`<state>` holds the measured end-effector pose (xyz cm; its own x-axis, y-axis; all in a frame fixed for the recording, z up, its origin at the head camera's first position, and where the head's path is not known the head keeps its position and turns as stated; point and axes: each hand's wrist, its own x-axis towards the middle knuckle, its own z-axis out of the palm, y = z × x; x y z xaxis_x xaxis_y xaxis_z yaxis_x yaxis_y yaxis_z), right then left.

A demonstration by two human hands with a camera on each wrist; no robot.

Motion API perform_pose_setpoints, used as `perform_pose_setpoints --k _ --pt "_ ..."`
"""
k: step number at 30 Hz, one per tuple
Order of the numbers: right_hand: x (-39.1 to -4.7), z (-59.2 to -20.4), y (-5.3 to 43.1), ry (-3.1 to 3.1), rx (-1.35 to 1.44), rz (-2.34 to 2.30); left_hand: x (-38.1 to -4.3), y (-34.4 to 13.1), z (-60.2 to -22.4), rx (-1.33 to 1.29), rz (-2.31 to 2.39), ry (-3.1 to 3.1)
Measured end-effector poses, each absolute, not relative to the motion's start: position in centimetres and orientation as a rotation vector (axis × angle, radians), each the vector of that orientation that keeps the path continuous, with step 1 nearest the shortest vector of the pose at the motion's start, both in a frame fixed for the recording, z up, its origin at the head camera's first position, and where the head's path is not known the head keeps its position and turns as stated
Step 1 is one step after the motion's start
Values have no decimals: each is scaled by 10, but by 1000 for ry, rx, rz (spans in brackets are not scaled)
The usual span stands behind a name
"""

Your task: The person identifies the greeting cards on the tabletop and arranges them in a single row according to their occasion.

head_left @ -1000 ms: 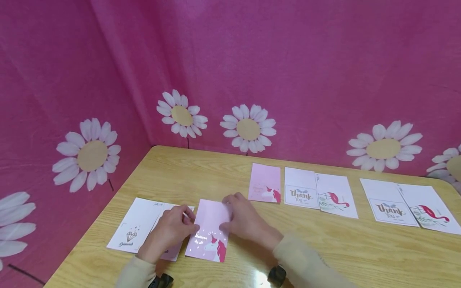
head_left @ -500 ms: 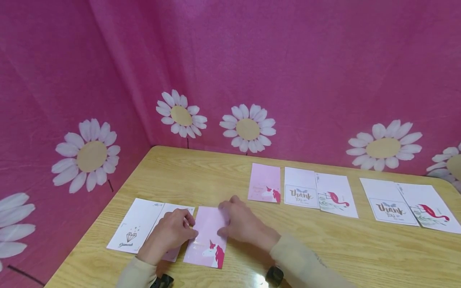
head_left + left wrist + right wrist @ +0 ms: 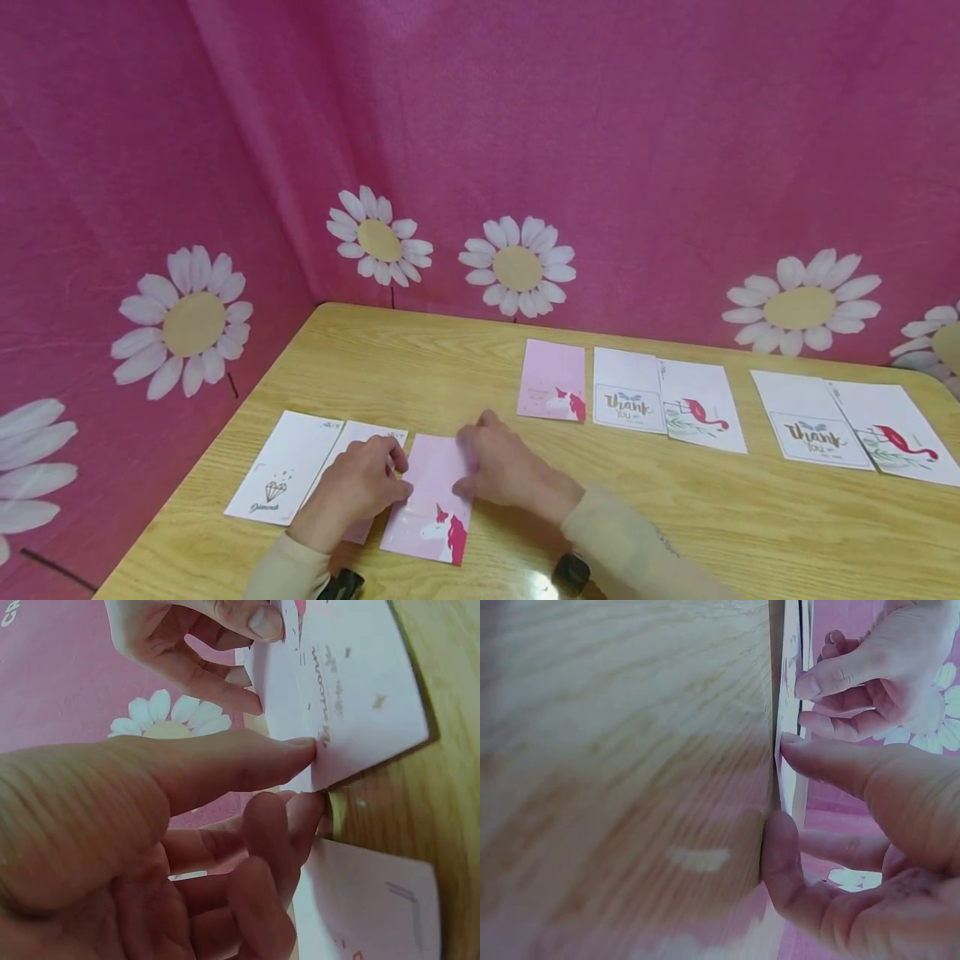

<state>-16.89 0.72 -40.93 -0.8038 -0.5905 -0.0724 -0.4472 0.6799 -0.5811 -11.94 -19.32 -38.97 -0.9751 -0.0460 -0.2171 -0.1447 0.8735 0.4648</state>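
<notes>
In the head view, a pink unicorn card (image 3: 431,471) lies almost flat at the front of the wooden table, between both hands. My left hand (image 3: 365,477) pinches its left edge; in the left wrist view the thumb lies on the card's printed face and the index finger is at its edge. My right hand (image 3: 506,465) grips the right side, thumb at the near part of the edge and fingers toward the upper corner. Edge-on in the right wrist view, the card (image 3: 787,712) stays close over the tabletop. Beneath my left forearm, a second card (image 3: 378,432) is partly hidden.
A white card with a diamond heart (image 3: 281,467) lies at left. Along the back lie another pink unicorn card (image 3: 551,375), two "Thank you" cards, one here (image 3: 628,387), and two flamingo cards, one here (image 3: 705,404). A pink flowered cloth (image 3: 637,167) hangs behind the table (image 3: 360,358).
The pink unicorn card has come slightly toward the person and down to the table, its glare fading. Both hands shifted a little with it; the other cards stayed put.
</notes>
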Motion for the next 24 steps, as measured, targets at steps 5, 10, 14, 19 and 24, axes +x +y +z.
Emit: perform_pose_setpoints --k 5,10,14,19,24 --pt "-172 -409 9 2652 -895 -775 -120 -191 -389 -151 685 2850" --pt "-175 -410 10 2641 -900 -712 -120 -188 -388 -120 644 2860" --pt "-178 -412 12 2615 -887 -730 -121 -188 -386 -77 635 2865" --pt "-182 -411 22 2584 -886 -827 -123 -188 -380 -55 668 2863" --pt "-191 -405 42 2640 -924 -950 -137 -184 -373 18 801 2922"
